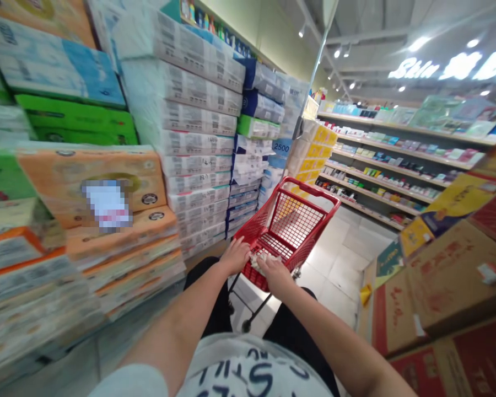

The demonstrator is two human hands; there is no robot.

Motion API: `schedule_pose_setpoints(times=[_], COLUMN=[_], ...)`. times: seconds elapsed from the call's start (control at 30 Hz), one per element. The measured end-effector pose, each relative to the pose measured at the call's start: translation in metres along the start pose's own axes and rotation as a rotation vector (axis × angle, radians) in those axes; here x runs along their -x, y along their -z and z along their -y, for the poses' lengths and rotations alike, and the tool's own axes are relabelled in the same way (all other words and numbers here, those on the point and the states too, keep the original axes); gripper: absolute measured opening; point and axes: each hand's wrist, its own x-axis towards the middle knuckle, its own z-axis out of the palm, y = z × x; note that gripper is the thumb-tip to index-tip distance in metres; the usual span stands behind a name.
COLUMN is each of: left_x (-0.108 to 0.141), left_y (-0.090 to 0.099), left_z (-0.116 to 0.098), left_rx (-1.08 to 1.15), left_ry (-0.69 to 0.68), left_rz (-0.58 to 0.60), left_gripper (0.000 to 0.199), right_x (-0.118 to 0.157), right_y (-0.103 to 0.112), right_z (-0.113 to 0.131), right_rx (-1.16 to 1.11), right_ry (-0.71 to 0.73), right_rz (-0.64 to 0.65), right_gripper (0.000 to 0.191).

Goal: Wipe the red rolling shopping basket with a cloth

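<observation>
Red shopping cart (pixel 252 227) sits between the wearer's knees, narrow end toward the body, handle bar (pixel 314 192) at the far end. Left hand (pixel 235 258) on the cart's near left corner, fingers extended and bent over the rim; can't tell if they're really gripping. Right hand (pixel 275 273) at the near edge, fingers curled onto a crumpled white wad (pixel 255 260), pinned against the cart's edge. Wad sits between the two hands.

Readable text: "2500" on a blue pack (pixel 281 147) beyond the cart's left side; "Skin" plus characters on the lit sign (pixel 450 66), high up beyond and right of the cart; "STILL" on the wearer's shirt (pixel 231 353), near side of the cart. Markings on the white pack stack (pixel 202 143), left of the cart, too blurred to read. Orange packs (pixel 119 171) further left carry a pixelated patch, unreadable.

Edges/room: pack stacks run close along the cart's left. Right of it, bare tiled floor (pixel 326 298) out to the cartons (pixel 458 275), widening beyond the cart toward the stocked shelving (pixel 388 154). Yellow boxes (pixel 314 151) stand just past the handle. Near side tight: knees flank both cart sides.
</observation>
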Motion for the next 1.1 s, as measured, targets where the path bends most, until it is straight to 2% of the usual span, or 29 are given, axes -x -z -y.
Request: schedule_pose_setpoints(times=[0.17,0.3,0.37,0.43,0.5,0.57,0.63,0.77,0.9,1.1], left_x=[0.003,0.002,0.0,-0.004,-0.009,-0.015,-0.019,-0.021,-0.021,-0.019], left_y=[0.003,0.003,0.002,0.0,-0.004,-0.011,-0.018,-0.027,-0.024,-0.016], left_z=[0.004,0.006,0.003,-0.003,-0.013,-0.024,-0.033,-0.04,-0.035,-0.019], left_rx=[0.049,0.025,0.009,0.011,0.045,0.094,0.126,0.137,0.128,0.034], left_ry=[0.017,0.036,0.092,0.211,0.38,0.53,0.589,0.548,0.517,0.467], left_rz=[-0.027,-0.062,-0.096,-0.116,-0.118,-0.126,-0.149,-0.135,-0.147,-0.115], left_gripper=[0.04,0.037,0.036,0.035,0.04,0.053,0.065,0.058,0.047,0.046], right_x=[0.003,0.015,0.022,0.025,0.023,0.019,0.013,0.003,-0.006,-0.015], right_y=[-0.004,-0.02,-0.027,-0.03,-0.028,-0.022,-0.015,0.003,0.018,0.009], right_z=[-0.009,-0.011,-0.015,-0.022,-0.03,-0.035,-0.036,-0.029,-0.025,-0.016], right_rx=[-0.008,0.069,0.074,0.053,0.026,0.004,-0.009,0.001,0.067,0.094], right_ry=[-0.063,0.249,0.347,0.281,0.14,0.031,-0.001,0.087,0.193,0.218], right_rz=[-0.065,-0.212,-0.23,-0.23,-0.234,-0.218,-0.18,-0.094,-0.021,-0.103], right_gripper=[0.039,0.046,0.045,0.049,0.052,0.051,0.048,0.035,0.021,0.023])
